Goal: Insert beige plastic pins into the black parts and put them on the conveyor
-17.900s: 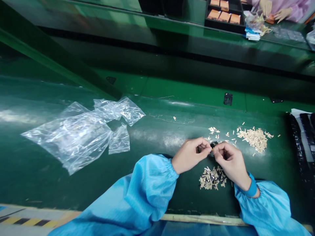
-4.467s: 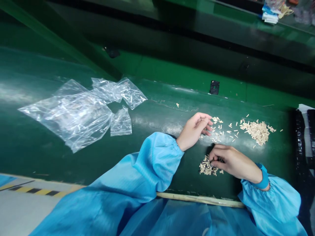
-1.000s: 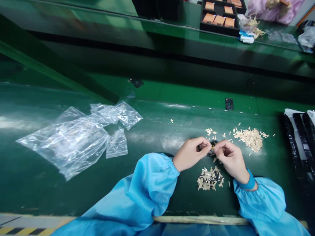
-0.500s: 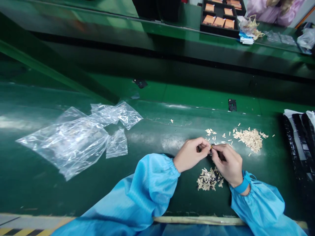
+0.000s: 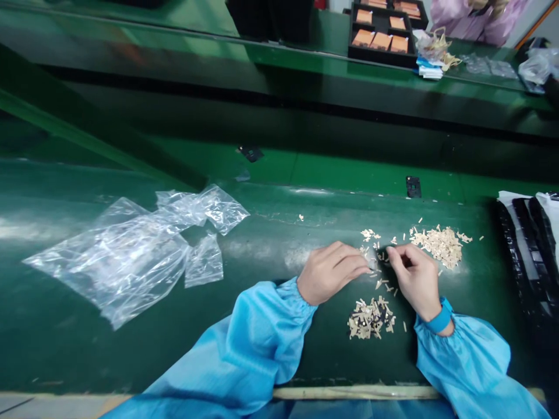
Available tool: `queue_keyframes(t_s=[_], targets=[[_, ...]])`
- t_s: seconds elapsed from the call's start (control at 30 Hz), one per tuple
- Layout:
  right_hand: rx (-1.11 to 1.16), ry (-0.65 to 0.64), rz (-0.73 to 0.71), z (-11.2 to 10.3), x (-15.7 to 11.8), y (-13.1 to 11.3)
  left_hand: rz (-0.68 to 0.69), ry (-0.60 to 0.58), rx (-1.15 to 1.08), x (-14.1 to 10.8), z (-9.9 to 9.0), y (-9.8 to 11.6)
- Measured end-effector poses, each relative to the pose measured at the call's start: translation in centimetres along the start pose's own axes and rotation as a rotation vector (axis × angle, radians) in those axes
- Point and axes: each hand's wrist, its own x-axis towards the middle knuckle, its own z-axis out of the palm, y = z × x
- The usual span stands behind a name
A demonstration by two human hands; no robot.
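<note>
My left hand is low over the green table, fingers pressed together and pointing right, its fingertips beside loose pale pieces. Whatever those fingertips hold, if anything, is hidden. Across a small gap, my right hand has thumb and index finger pinched together near small dark and pale bits; what is between them is too small to name. Below both hands lies a pile of small beige strips mixed with dark bits. A larger pile of plain beige strips sits behind my right hand. A small beige cluster lies beyond the fingertips.
Crumpled clear plastic bags cover the left of the table. Black packages stand at the right edge. Two flat black parts lie farther back. On the raised shelf are a black tray with orange packets and a person's pink sleeves.
My hands, earlier fingertip to fingertip around a tiny piece, have come apart. The left has moved slightly left and turned palm down; the right has moved right. More loose strips now show between them.
</note>
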Motion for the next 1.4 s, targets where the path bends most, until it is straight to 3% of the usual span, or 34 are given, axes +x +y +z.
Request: queue_keyframes(t_s=[0.13, 0.3, 0.4, 0.73, 0.9, 1.0, 1.13, 1.2, 1.3, 1.4], targets=[[0.149, -0.119, -0.016, -0.1, -0.1, -0.6, 0.217, 0.039, 0.058, 0.1, -1.1, -0.2], [0.575, -0.576, 0.232, -0.6, -0.1, -1.4, 0.308, 0.096, 0.100, 0.4, -1.4, -0.2], [0.786, -0.750, 0.333, -0.8, -0.1, -1.6, 0.333, 0.116, 0.098, 0.3, -1.1, -0.3], [0.984, -0.757, 0.460, -0.2, -0.8, -1.2, 0.303, 0.102, 0.053, 0.0, -0.7, -0.6], [0.897, -0.568, 0.470, 0.0, -1.0, -0.4, 0.045, 0.108, 0.036, -0.4, -0.2, -1.2], [0.814, -0.472, 0.467, 0.2, -1.0, 0.2, -0.169, 0.050, 0.098, 0.2, -0.8, -3.0], [0.766, -0.373, 0.467, 0.7, -1.1, 0.9, -0.473, -0.138, 0.369, 2.4, -3.3, -8.2], [0.759, -0.335, 0.452, 0.9, -1.1, 1.1, -0.695, -0.248, 0.589, 3.9, -4.9, -11.6], [0.755, -0.311, 0.437, 1.1, -1.1, 1.2, -0.825, -0.257, 0.690, 5.8, -7.0, -16.4], [0.786, -0.325, 0.474, 1.3, -1.0, 1.1, -0.907, -0.286, 0.727, 6.9, -7.8, -19.6]])
